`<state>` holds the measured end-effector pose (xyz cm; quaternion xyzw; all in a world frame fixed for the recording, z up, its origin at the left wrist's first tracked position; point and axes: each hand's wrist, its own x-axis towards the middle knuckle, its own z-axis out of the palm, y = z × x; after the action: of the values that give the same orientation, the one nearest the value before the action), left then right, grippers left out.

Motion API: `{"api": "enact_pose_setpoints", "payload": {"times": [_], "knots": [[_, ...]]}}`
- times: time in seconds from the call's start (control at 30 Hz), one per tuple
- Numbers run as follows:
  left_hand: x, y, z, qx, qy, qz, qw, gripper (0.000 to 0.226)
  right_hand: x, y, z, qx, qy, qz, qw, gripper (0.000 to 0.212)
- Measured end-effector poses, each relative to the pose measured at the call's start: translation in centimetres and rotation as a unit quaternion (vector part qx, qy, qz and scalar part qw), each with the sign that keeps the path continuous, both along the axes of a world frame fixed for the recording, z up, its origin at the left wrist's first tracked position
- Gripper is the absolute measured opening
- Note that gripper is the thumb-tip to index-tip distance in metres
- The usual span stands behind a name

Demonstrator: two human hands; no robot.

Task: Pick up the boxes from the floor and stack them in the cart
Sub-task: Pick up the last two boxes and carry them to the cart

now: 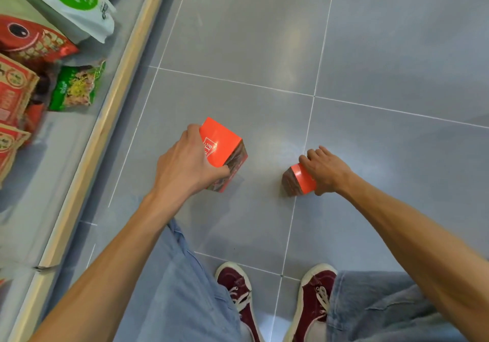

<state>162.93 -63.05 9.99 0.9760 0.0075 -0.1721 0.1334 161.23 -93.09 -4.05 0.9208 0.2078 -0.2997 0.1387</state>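
now, left grip (185, 163) holds orange box (223, 144), right grip (328, 171) second box (300, 181)

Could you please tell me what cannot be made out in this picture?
The cart: nowhere in the head view, outside the frame.
The left box logo: partly covered by the left hand, washed by glare.
The right box: top mostly under the right hand.
The cartons: cut by the left edge, blurred.

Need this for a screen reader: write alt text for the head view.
A person bends over a grey tiled floor, the left hand gripping one red box and the right hand gripping a second red box. Dark red sneakers show at the bottom edge, and snack packets lie on a shelf at left.
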Motion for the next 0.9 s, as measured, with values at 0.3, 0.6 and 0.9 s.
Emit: {"api": "enact_pose_setpoints", "payload": {"times": [0.3,0.6,0.9], "knots": [[-2.9,1.1,10.8,-0.051,0.024,0.096,0.994,0.089,-1.2,3.4,13.5,0.109,-0.033,-0.182,0.977,0.101],[-9.7,6.7,31.5,-0.137,0.01,0.241,0.961,0.104,-1.7,10.4,39.8,0.189,-0.106,-0.223,0.951,0.108],[-22.5,10.5,51.2,-0.18,-0.066,0.484,0.854,0.101,-4.8,18.3,62.4,0.259,-0.037,-0.051,0.964,0.084]]}}
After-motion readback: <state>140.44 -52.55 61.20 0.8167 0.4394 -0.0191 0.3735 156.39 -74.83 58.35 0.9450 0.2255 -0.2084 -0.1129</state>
